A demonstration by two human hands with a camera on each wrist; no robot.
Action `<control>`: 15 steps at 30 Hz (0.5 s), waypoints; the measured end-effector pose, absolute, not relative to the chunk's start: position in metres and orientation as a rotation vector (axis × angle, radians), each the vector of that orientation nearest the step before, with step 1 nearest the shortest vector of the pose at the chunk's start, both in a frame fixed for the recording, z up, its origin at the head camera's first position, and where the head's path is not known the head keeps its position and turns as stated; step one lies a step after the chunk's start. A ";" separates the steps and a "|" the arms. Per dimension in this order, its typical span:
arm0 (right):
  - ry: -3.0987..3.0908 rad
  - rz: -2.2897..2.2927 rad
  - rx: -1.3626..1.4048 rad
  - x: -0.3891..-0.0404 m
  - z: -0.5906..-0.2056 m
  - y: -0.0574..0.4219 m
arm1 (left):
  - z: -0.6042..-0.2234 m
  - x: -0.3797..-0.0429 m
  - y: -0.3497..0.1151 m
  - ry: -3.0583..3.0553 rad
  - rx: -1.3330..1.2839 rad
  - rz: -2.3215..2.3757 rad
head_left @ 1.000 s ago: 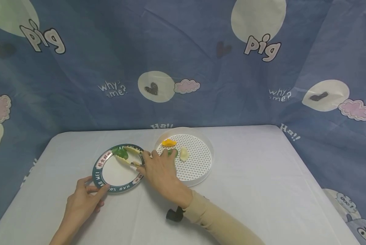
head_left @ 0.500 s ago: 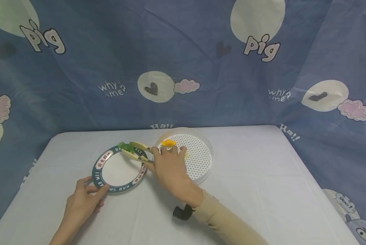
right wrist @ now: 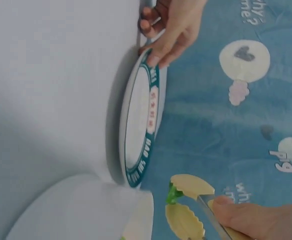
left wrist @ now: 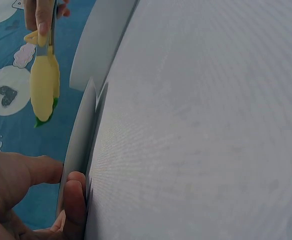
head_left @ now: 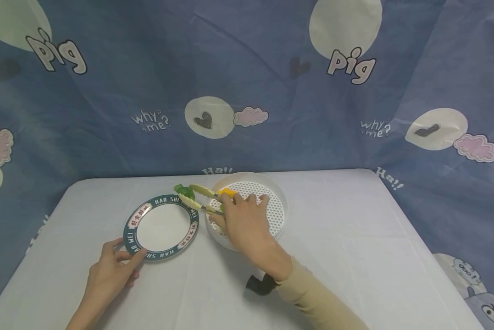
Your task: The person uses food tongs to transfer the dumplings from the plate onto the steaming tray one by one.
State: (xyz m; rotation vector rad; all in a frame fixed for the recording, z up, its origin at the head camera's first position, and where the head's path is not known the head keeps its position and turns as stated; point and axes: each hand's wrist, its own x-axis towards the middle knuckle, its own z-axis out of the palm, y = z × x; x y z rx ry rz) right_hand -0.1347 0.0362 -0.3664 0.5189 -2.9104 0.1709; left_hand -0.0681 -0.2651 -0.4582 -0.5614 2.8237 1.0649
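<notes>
My left hand (head_left: 110,270) pinches the near-left rim of a round white plate (head_left: 161,255) with a dark green lettered border. In my right hand (head_left: 248,224) is a pair of tongs (head_left: 190,202) with yellow scalloped tips. Between those tips sits a green, leafy-looking piece (head_left: 185,191), raised beyond the plate's far right rim. The right wrist view also shows the green piece (right wrist: 173,194) between the tips. Below the right hand stands a round white tray with a perforated bottom (head_left: 276,206), partly hidden by that hand.
An orange-yellow piece (head_left: 229,192) lies in the tray on its far left side, and a bit of green shows beside the tongs. A white cloth (head_left: 354,238) covers the table. A blue printed curtain (head_left: 247,151) hangs behind its back edge.
My right hand has moved right and away from the plate, carrying the green piece in the tongs from over the plate to beyond its rim. The left hand keeps its place.
</notes>
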 end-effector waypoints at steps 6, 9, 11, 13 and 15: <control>-2.924 0.186 0.476 -0.137 -0.364 0.053 | -0.458 -0.069 -0.264 2.828 -0.558 1.056; -2.921 0.185 0.446 -0.138 -0.364 0.061 | -0.458 -0.070 -0.265 2.824 -0.548 1.056; -2.929 0.184 0.429 -0.139 -0.363 0.066 | -0.458 -0.069 -0.265 2.820 -0.541 1.052; -2.941 0.170 0.414 -0.140 -0.362 0.071 | -0.458 -0.069 -0.266 2.821 -0.533 1.053; -2.961 0.156 0.402 -0.141 -0.361 0.076 | -0.458 -0.069 -0.267 2.823 -0.521 1.054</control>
